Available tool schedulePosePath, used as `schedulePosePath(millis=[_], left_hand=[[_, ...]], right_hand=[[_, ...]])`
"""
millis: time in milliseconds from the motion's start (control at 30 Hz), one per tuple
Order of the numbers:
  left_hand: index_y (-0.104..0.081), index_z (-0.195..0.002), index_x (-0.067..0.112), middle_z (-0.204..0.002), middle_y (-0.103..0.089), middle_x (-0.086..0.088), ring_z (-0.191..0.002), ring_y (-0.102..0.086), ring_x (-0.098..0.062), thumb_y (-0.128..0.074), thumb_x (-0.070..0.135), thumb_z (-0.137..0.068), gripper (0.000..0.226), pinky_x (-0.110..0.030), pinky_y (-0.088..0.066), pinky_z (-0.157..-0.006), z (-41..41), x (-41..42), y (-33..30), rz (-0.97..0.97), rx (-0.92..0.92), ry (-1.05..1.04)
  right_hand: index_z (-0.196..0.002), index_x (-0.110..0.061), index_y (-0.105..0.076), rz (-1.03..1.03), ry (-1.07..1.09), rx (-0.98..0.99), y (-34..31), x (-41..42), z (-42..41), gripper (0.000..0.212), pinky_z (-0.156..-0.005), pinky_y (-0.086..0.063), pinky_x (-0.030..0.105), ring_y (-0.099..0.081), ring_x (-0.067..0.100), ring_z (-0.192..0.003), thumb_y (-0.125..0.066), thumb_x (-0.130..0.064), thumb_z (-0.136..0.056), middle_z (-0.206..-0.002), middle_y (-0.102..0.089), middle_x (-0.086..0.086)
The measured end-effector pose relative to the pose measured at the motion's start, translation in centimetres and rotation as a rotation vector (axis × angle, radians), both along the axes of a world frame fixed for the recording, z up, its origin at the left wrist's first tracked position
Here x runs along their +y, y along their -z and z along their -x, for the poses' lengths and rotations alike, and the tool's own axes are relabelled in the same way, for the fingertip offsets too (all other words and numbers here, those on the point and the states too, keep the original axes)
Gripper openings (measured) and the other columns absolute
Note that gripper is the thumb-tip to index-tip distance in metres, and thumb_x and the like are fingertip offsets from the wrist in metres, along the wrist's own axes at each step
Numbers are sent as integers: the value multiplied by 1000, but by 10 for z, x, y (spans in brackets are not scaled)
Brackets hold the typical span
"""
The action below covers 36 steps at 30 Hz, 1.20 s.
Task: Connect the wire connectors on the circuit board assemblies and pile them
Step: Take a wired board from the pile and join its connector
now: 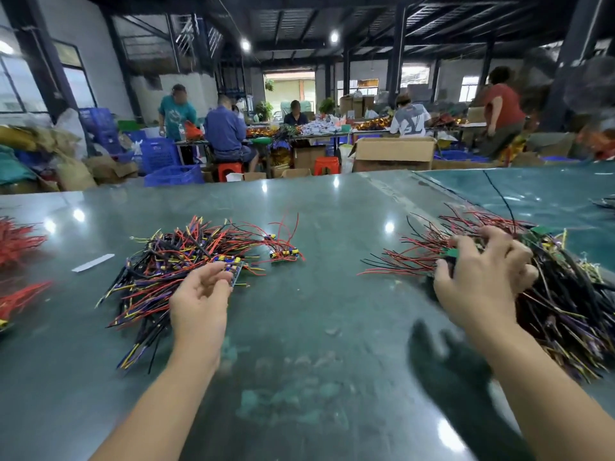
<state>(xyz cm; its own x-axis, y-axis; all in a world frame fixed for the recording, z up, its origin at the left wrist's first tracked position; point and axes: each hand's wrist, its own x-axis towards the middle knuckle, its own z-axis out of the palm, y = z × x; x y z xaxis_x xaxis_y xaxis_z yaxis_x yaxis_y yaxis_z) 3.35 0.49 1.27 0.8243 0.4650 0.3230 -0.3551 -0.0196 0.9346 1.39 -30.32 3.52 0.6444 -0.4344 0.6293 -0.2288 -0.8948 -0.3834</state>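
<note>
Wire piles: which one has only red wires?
The red wire pile at the table's far left edge. The middle pile and right pile mix black, red, yellow and blue wires.

The green tabletop (332, 227) is looking smooth and glossy, throwing back the ceiling lamps as bright spots (its near part is showing scuffed, duller patches). The wires of the left pile (186, 257) are wearing shiny plastic insulation in red, black, yellow and blue. The right pile (565, 301) is appearing the same, though blur is hiding detail. The cardboard box (394, 154) is looking matt brown. The stools (326, 165) are probably glossy red plastic.
</note>
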Motion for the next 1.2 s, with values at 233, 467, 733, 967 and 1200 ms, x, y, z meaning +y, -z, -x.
schedulePosePath(millis=[233, 467, 733, 967, 1200], left_hand=[[-63, -116, 17, -118, -61, -14, -112, -47, -34, -64, 8, -79, 38, -42, -34, -101, -13, 41, 5, -689, 231, -466], [-69, -105, 34, -102, -63, 1, -115, -35, -27, -69, 28, -81, 25, -41, -26, -94, -6, 37, 0, -862, 435, -515], [-74, -86, 32, -88, -64, 25, -103, -43, -15, -81, 9, -69, 29, -39, -32, -96, 21, -4, -14, -908, -199, 35], [-72, -103, 28, -113, -64, 20, -118, -41, -20, -69, 23, -74, 29, -40, -27, -104, 28, -29, 0, -965, -315, 112], [-56, -103, 21, -98, -59, 3, -92, -54, -10, -65, 21, -79, 25, -25, -42, -86, 23, -32, 2, -505, -162, 111]], right_hand=[[-110, -35, -63, -21, -556, 248, 36, 77, 4, 24, -95, -19, 29, -17, 19, -125, -61, -30, -86, -141, -28, -3], [-108, -33, -63, -84, -724, 301, 40, 88, 6, 20, -94, -19, 24, -24, 16, -124, -60, -26, -89, -130, -34, -9], [-108, -38, -58, -676, -1049, 314, 28, 99, 12, 17, -79, -47, 18, -61, 9, -91, -56, -31, -92, -104, -63, -10], [-91, -16, -71, -937, -1148, 323, 26, 103, 14, 13, -75, -54, 25, -59, 7, -71, -59, -9, -91, -87, -73, 8], [-93, -1, -65, -1531, -1125, 191, 17, 101, 15, 11, -66, -56, 20, -66, 14, -65, -55, 0, -89, -84, -71, 13]])
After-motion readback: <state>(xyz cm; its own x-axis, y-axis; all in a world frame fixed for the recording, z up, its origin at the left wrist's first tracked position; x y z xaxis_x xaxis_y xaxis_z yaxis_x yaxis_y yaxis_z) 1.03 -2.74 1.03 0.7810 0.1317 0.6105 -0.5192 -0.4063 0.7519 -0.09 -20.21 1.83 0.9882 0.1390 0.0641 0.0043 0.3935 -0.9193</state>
